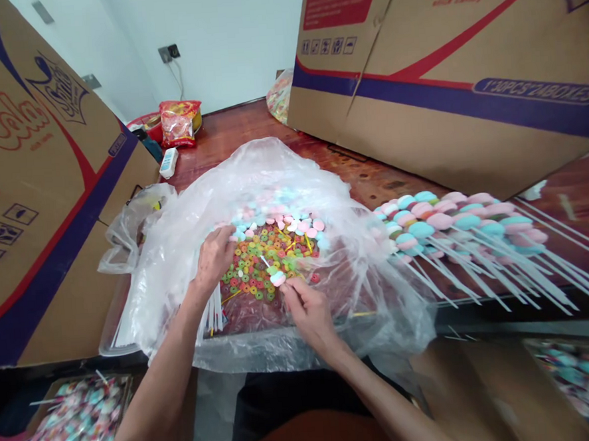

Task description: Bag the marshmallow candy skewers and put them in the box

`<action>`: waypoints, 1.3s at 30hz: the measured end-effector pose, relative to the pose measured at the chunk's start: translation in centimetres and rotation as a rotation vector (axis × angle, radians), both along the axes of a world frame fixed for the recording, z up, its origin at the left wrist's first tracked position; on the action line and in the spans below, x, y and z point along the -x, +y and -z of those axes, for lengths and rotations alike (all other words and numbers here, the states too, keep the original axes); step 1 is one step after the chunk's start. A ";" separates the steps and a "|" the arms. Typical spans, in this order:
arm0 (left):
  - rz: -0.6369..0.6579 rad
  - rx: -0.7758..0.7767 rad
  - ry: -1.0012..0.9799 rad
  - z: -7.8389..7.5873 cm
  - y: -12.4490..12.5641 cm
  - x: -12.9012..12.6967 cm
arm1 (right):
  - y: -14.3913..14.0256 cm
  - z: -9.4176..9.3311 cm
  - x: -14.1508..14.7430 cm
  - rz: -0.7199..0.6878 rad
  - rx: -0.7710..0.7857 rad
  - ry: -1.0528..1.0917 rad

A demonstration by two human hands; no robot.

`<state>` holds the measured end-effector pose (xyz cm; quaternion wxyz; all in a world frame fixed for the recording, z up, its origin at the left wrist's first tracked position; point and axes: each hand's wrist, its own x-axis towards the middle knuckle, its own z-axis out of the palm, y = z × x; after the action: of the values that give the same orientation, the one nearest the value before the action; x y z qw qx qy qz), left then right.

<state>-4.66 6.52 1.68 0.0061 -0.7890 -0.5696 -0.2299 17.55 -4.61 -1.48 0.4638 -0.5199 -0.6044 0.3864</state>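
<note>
The right hand [307, 309] pinches a white stick [270, 267] with closed fingertips, tip raised over the loose sweets; a pink and blue candy [278, 279] sits on the stick just beyond the fingers. The left hand [215, 255] reaches, fingers curled, into the ring candies [262, 262] heaped in an open plastic bag [177, 254]; whether it grips one cannot be told. Spare sticks [214, 315] lie in the bag by the left wrist. Finished skewers [454, 227] lie fanned on the table [249, 127] to the right, candy ends together. Cardboard boxes [445, 71] wall both sides.
</note>
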 end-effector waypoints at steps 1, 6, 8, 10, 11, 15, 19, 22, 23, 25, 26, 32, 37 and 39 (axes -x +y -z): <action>0.051 -0.003 -0.014 0.0 -0.8 -0.2 | 0.0 0.0 0.0 0.020 0.005 0.015; 0.319 0.099 -0.160 0.4 -4.1 -1.1 | 0.2 0.3 0.1 0.043 0.035 0.063; 0.271 0.142 -0.288 0.7 -4.5 -1.1 | 0.2 0.3 0.1 0.040 0.034 0.056; 0.169 0.202 -0.419 0.9 -4.3 -0.9 | 0.2 0.4 0.1 0.041 0.033 0.046; 0.122 0.246 -0.477 0.9 -4.1 -0.9 | 0.2 0.4 0.1 0.041 0.034 0.042; 0.019 0.430 -0.635 1.2 -3.3 -0.9 | 0.2 0.4 0.1 0.032 0.038 0.042; -0.026 0.471 -0.723 1.4 -3.0 -1.1 | 0.1 0.4 0.1 0.014 0.042 0.054; 0.000 0.457 -0.691 1.4 -2.9 -1.0 | 0.1 0.5 0.1 0.011 0.032 0.043; 0.019 0.439 -0.662 1.3 -2.8 -1.0 | 0.1 0.6 0.1 0.012 0.030 0.039; 0.057 0.382 -0.590 1.3 -2.7 -0.9 | 0.1 0.6 0.1 0.014 0.025 0.037; 0.071 0.351 -0.559 1.2 -2.6 -0.9 | 0.1 0.7 0.1 0.014 0.023 0.036; 0.108 0.334 -0.545 1.7 -2.3 -0.8 | 0.1 0.6 0.1 0.009 0.015 0.027; 0.147 0.330 -0.553 2.2 -2.2 -0.9 | 0.2 0.4 0.1 0.001 0.013 0.003; 0.159 0.316 -0.525 2.1 -2.1 -1.1 | 0.1 0.3 0.1 0.000 0.013 -0.003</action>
<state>-3.57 4.46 -0.42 -0.2816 -0.7361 -0.5170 -0.3340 17.41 -4.46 -1.80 0.4597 -0.5233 -0.6026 0.3895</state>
